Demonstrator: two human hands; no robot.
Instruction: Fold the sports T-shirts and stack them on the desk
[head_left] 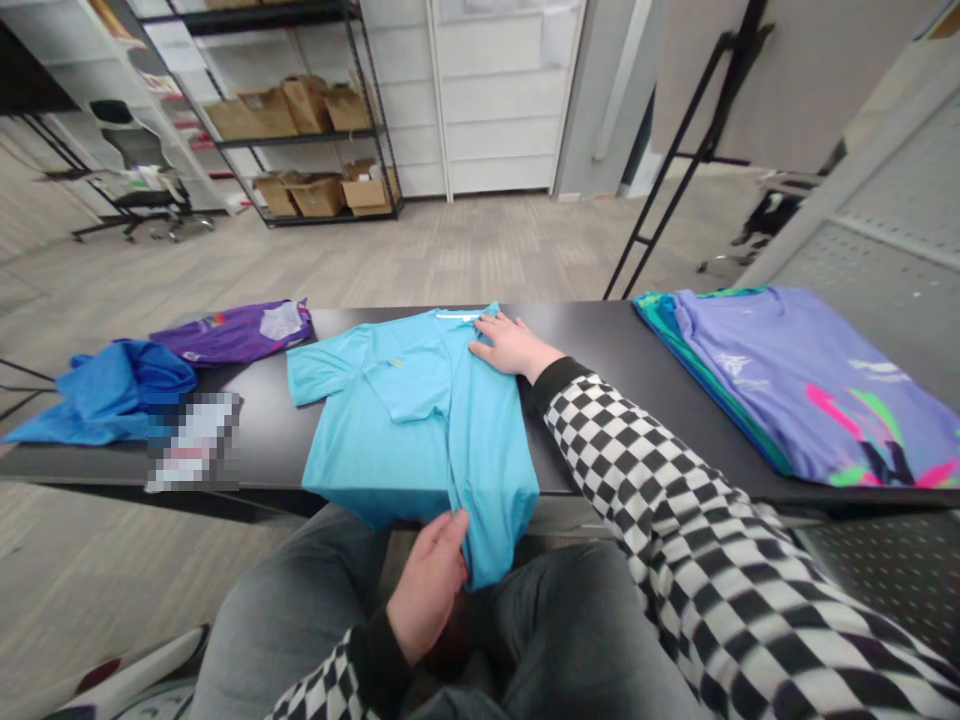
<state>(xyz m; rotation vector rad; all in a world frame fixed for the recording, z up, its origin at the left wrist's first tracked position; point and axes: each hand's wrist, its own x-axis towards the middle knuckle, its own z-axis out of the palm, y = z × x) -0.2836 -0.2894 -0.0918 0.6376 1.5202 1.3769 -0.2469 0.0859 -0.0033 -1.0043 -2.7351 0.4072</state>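
Observation:
A light blue T-shirt (pixel 382 450) lies on the dark table (pixel 592 335), its hem hanging over the front edge. Its right side is folded inward, with that sleeve lying across the chest, while the left sleeve sticks out flat. My left hand (pixel 431 585) is closed on the hem of the folded side, below the table edge. Up by the collar, my right hand (pixel 514 345) rests flat on the shirt's shoulder with its fingers stretched out.
At the right stands a stack of folded shirts, a lavender one (pixel 810 370) on top. To the left lie a purple garment (pixel 240 335), a crumpled blue garment (pixel 120 385) and a blurred packet (pixel 195 440). Shelves with cardboard boxes (pixel 319 195) stand behind.

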